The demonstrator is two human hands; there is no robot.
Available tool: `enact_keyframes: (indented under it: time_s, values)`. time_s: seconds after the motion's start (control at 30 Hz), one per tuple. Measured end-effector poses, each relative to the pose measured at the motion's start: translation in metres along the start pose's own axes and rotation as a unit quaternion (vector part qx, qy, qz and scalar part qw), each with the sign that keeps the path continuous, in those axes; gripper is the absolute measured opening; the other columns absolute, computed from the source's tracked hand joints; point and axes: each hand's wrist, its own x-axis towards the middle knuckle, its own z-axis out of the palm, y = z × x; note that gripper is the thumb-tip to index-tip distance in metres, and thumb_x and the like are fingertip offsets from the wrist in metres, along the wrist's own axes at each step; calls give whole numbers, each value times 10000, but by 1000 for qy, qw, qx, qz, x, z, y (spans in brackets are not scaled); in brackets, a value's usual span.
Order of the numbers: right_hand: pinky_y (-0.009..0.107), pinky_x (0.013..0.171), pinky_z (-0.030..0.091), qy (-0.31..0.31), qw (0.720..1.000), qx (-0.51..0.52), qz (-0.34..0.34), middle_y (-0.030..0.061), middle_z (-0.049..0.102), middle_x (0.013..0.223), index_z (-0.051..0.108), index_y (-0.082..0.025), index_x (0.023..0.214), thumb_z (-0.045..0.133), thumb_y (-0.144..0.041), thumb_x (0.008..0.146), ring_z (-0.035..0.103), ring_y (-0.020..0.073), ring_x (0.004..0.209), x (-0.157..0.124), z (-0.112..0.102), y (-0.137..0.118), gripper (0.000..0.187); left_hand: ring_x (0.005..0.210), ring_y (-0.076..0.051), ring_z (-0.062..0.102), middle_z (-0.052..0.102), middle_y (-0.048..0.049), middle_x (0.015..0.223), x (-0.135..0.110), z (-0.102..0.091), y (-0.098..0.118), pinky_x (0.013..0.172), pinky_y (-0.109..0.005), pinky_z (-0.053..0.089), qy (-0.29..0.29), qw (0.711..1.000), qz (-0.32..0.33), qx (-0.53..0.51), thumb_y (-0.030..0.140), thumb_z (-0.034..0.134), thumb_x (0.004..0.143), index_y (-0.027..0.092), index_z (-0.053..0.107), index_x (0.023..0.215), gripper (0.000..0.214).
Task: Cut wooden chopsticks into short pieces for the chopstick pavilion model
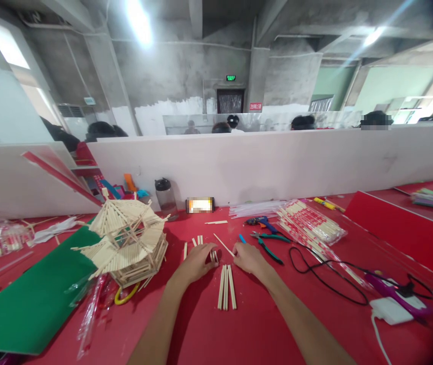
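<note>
My right hand [249, 257] pinches one thin wooden stick [224, 244] that slants up and left from the fingertips. Facing it, my left hand [201, 262] is curled, with pale stick ends showing between thumb and fingers; how many is unclear. Below and between both hands lies a small row of wooden sticks [226, 289] on the red tabletop [201, 334]. More short sticks [185, 251] lie just beyond my left hand, partly hidden by it. To the left stands a pavilion-like model [128, 243] built of sticks, with a sloping roof.
Green-handled pliers [269, 243], a blue glue gun [264, 222] and bagged sticks [311, 223] lie right, near a black cable [315, 276] and white adapter [391, 310]. A green board [30, 299] is left. A bottle [166, 197] and phone [200, 205] stand before the white partition [258, 167].
</note>
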Motion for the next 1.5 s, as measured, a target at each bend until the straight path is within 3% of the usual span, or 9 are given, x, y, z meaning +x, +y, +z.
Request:
enact_keyframes:
  time_s: [0.23, 0.4, 0.47, 0.57, 0.7, 0.87, 1.0, 1.2, 1.5]
  values:
    - [266, 650, 382, 31, 999, 36, -8, 74, 730, 904, 659, -203, 900, 586, -216, 764, 676, 235, 859, 5, 6, 8, 155, 1094, -256, 561, 629, -82, 1162, 2, 2, 5, 958, -381, 422, -11, 1000, 10, 8, 267, 668, 810, 243, 534, 1242, 453]
    - [237, 617, 403, 53, 981, 181, -35, 46, 699, 774, 623, -179, 827, 605, -213, 738, 649, 174, 715, 12, 4, 16, 97, 1110, -279, 559, 634, -89, 1174, 4, 0, 9, 967, -404, 420, 0, 1000, -12, -14, 315, 711, 777, 246, 560, 1225, 478]
    - [230, 567, 417, 43, 950, 305, -45, 8, 654, 697, 588, -182, 836, 599, -245, 755, 605, 139, 590, 14, 3, 15, 103, 1144, -280, 548, 620, -97, 1217, 5, -3, 13, 991, -408, 410, 18, 999, -13, -42, 333, 695, 792, 239, 555, 1245, 483]
    - [235, 500, 450, 7, 858, 511, -47, -54, 570, 603, 536, -200, 876, 625, -350, 767, 542, 114, 473, 14, 4, 8, 206, 1186, -263, 529, 582, -98, 1290, 6, -8, 24, 1022, -400, 401, 40, 994, -6, -102, 344, 668, 815, 243, 523, 1304, 520]
    - [275, 586, 532, -5, 748, 663, -46, -50, 616, 655, 528, -215, 912, 736, -435, 700, 618, 131, 562, 12, 5, -3, 370, 1182, -251, 536, 561, -82, 1334, 9, -10, 39, 1036, -399, 406, 55, 987, -8, -154, 301, 714, 774, 277, 491, 1356, 624]
    - [318, 663, 558, -20, 686, 726, -45, -14, 696, 721, 517, -223, 907, 795, -418, 661, 686, 181, 659, 7, 2, -8, 419, 1231, -246, 518, 553, -74, 1367, 10, -8, 45, 1073, -408, 381, 54, 981, 13, -187, 235, 705, 777, 282, 505, 1355, 613]
    - [306, 678, 553, -38, 676, 735, -40, -2, 706, 745, 553, -209, 898, 820, -375, 642, 693, 184, 701, 4, 0, -9, 405, 1244, -246, 514, 552, -72, 1371, 10, -8, 43, 1080, -417, 380, 51, 980, 18, -191, 239, 719, 767, 284, 497, 1365, 640]
    - [281, 654, 547, -91, 684, 721, -67, 17, 690, 804, 629, -161, 948, 852, -322, 614, 650, 132, 642, 6, 9, -9, 433, 1232, -237, 520, 543, -66, 1382, 9, -10, 42, 1056, -397, 406, 59, 984, 12, -167, 275, 652, 820, 276, 485, 1377, 581]
    - [286, 674, 549, -103, 694, 708, -74, 32, 694, 833, 657, -164, 963, 848, -341, 635, 655, 140, 694, 7, 12, -8, 418, 1259, -241, 505, 536, -61, 1394, 8, -14, 43, 1073, -397, 392, 49, 981, 12, -186, 283, 697, 791, 298, 470, 1390, 641]
